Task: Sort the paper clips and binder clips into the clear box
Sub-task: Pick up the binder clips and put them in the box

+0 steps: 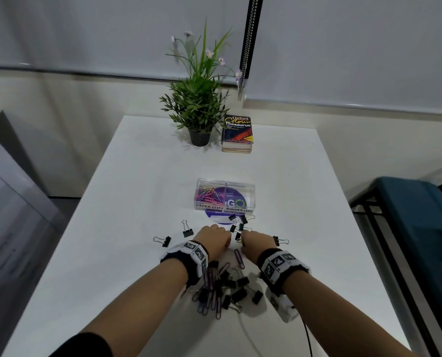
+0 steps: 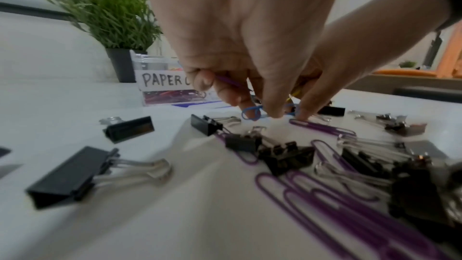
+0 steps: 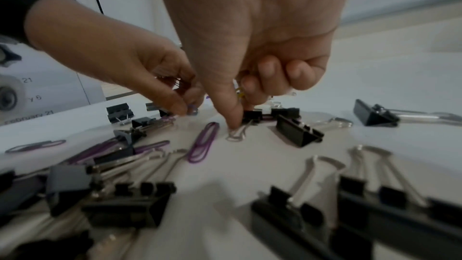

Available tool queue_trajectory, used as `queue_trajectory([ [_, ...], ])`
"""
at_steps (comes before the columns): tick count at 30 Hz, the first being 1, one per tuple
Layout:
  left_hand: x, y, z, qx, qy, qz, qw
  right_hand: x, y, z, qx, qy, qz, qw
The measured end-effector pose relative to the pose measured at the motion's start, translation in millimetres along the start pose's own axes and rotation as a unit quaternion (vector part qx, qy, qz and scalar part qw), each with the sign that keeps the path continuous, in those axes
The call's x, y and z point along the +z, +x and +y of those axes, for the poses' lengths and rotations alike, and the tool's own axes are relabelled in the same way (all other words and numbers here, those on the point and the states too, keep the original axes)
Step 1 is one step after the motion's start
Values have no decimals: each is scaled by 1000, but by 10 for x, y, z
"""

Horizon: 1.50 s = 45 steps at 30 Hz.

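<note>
From the head view the fingertips of both hands were hidden behind the knuckles, so only the wrist views showed what they did. In the left wrist view the left hand (image 2: 240, 33) had its fingers curled, pinching a purple paper clip (image 2: 228, 81) while its fingertips came down on a blue paper clip (image 2: 252, 112) lying on the desk (image 2: 175, 215). The right wrist view showed the right hand (image 3: 252, 33) with fingers curled round something yellow (image 3: 239, 91), too small to name, and its thumb tip pressing at the wire handle of a small black binder clip (image 3: 251, 116).

The clear box (image 1: 225, 195) sat at centre frame in the head view, just beyond the hands, its two compartments labelled PAPER CLIPS and BINDER CLIPS; the left one held a heap of coloured clips, too tangled to count. The left wrist view cut the label off behind the fingers.

Two binder clips (image 1: 174, 234) lay apart at the left of the hands and one at the right; the pile (image 1: 222, 289) between the wrists overlapped too much to count. A potted plant (image 1: 198, 104) and two stacked books (image 1: 237, 134) stood at the far edge.
</note>
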State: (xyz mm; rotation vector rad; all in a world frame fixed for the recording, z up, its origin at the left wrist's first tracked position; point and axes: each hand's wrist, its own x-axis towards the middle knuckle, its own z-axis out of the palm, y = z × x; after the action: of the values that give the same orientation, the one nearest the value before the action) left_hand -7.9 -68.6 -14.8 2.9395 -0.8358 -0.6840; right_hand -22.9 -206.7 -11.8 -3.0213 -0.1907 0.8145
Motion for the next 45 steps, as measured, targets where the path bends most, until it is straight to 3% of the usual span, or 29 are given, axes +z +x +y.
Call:
queue_trajectory([
  [6, -56, -178, -349, -65, -192, 33, 979, 27, 3, -21, -39, -44, 17, 998],
  [12, 102, -384, -601, -120, -235, -11, 965, -119, -35, 260, -18, 17, 55, 998],
  [17, 134, -459, -508, -104, -206, -15, 973, -83, -130, 437, 6, -9, 11, 1000],
  [20, 146, -437, -478, -93, -181, -28, 979, -32, -147, 361, -35, -2, 29, 999],
  [26, 134, -395, -405, -123, -99, -22, 987, -3, -47, 83, -66, -116, 31, 991],
  [30, 182, -351, -312, -161, -95, 3, 982, 10, -12, 60, -61, -124, 25, 990],
  [39, 15, -120, -2, -231, -153, 5, 961, 3, 25, 44, -13, 24, 2, 1000],
  [45, 6, -44, -1, -238, -173, -19, 956, -33, -53, 124, 0, 198, 8, 980],
])
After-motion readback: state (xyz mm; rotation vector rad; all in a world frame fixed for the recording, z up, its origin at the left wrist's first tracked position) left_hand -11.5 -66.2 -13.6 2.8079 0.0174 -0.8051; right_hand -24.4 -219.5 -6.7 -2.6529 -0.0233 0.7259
